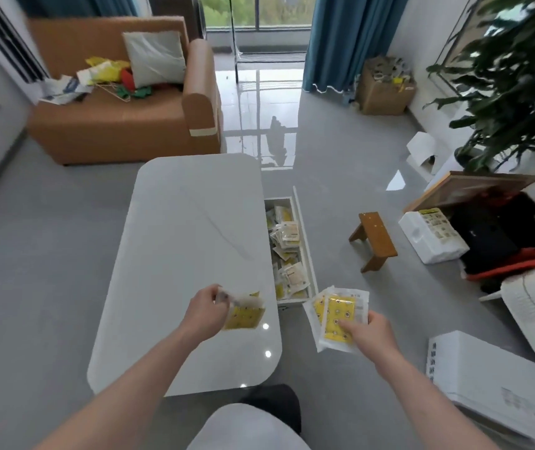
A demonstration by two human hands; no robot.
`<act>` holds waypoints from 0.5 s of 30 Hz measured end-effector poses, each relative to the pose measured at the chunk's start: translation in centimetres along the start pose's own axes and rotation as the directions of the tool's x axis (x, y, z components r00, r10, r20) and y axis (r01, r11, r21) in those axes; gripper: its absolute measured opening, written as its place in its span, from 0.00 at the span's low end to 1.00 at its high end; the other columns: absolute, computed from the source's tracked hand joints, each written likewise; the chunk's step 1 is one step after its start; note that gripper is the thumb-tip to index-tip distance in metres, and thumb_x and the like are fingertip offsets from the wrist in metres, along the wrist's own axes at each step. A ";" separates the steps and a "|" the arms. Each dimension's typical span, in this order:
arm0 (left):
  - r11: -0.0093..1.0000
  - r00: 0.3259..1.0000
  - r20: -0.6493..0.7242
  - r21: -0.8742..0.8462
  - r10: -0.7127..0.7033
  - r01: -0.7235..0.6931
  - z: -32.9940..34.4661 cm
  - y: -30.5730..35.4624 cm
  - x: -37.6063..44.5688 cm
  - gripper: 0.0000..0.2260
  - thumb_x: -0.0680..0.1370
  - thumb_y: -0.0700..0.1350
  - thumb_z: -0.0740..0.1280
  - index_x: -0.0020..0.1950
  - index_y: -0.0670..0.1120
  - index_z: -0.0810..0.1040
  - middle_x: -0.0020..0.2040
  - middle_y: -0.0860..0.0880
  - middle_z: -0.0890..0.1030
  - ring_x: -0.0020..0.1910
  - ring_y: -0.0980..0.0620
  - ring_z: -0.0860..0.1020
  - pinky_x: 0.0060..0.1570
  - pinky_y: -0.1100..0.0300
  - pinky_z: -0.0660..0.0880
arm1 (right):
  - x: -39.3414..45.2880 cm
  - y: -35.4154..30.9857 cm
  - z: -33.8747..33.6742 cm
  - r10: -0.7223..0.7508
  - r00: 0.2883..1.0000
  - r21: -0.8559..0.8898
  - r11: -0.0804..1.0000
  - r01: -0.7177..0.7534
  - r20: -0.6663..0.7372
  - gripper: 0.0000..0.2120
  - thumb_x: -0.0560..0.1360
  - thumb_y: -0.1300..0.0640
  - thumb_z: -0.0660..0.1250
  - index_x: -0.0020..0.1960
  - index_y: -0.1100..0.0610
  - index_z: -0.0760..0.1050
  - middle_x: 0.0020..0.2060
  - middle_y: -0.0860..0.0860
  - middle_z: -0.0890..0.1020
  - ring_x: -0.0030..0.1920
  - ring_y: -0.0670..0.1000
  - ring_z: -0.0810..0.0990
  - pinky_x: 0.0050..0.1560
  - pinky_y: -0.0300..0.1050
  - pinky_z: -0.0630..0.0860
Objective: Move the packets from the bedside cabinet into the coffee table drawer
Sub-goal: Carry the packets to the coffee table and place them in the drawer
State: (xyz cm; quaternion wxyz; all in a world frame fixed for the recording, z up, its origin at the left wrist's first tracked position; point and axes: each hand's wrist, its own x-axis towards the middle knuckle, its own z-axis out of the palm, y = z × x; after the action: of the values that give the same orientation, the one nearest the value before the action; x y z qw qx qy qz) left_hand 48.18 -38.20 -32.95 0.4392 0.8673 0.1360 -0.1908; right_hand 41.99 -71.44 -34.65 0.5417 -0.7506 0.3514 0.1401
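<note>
I have my left hand (pixel 207 308) pinching one yellow packet (pixel 243 315) by its upper edge, fingers curled on it, so it hangs over the near corner of the coffee table (pixel 191 254). It is blurred, so I may be holding more than one there. My right hand (pixel 368 329) grips a small stack of packets (pixel 337 319) from below, thumb pressed across the top face, fanned slightly. I judge that hold keeps the stack flat and ready to feed forward.

The open drawer (pixel 305 241) sits just beyond and between both grips, pulled out from the table's right side. It already holds a loose pile of packets (pixel 287 245), thickest at its near end, close ahead of my right grip. The bedside cabinet is not in view.

Nothing blocks the path from either grip to the drawer; the table edge lies between my left grip and the opening. Further out past my right grip stand a small wooden stool (pixel 374 240) and white foam boxes (pixel 431 235). A brown sofa (pixel 120 102) sits far ahead of my left grip.
</note>
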 end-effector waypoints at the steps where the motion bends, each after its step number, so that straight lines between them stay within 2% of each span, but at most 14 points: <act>1: 1.000 0.999 -0.021 -0.011 -0.025 0.024 0.5 -0.1 0.0 0.15 0.83 0.48 0.58 0.39 0.53 0.78 0.38 0.54 0.80 0.38 0.53 0.77 0.34 0.61 0.70 | 1.1 -0.5 -0.3 -0.010 0.999 -0.007 1.000 0.010 0.031 0.06 0.74 0.58 0.78 0.49 0.52 0.84 0.43 0.47 0.89 0.45 0.49 0.88 0.42 0.45 0.81; 4: 0.993 0.992 -0.067 -0.053 -0.104 0.101 1.9 0.1 1.6 0.15 0.84 0.48 0.59 0.41 0.52 0.79 0.39 0.51 0.80 0.38 0.51 0.76 0.34 0.59 0.70 | 4.6 -2.4 -1.4 -0.051 0.993 -0.036 0.998 0.055 0.104 0.06 0.74 0.57 0.79 0.50 0.50 0.85 0.43 0.45 0.89 0.45 0.48 0.88 0.43 0.44 0.82; 10: 0.970 0.971 -0.062 -0.083 -0.232 0.226 6.1 3.4 8.0 0.11 0.82 0.45 0.60 0.46 0.44 0.79 0.43 0.45 0.81 0.40 0.48 0.77 0.37 0.58 0.70 | 11.5 -4.2 -5.6 -0.038 0.992 -0.055 0.998 0.045 0.120 0.07 0.73 0.59 0.79 0.50 0.52 0.85 0.43 0.47 0.89 0.45 0.49 0.89 0.51 0.53 0.85; 15: 0.960 0.959 -0.035 -0.030 -0.281 0.280 10.5 8.2 13.5 0.08 0.80 0.39 0.60 0.42 0.43 0.75 0.40 0.45 0.78 0.39 0.47 0.74 0.36 0.58 0.67 | 16.8 -5.5 -9.3 0.001 0.997 -0.038 0.999 0.002 0.077 0.05 0.75 0.58 0.77 0.49 0.52 0.84 0.40 0.44 0.89 0.44 0.49 0.89 0.52 0.55 0.85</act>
State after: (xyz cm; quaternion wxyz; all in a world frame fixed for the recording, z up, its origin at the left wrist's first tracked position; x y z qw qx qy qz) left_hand 61.28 -50.57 -38.90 0.4155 0.8374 0.2683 -0.2325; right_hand 56.15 -85.32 -37.16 0.5406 -0.7550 0.3272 0.1753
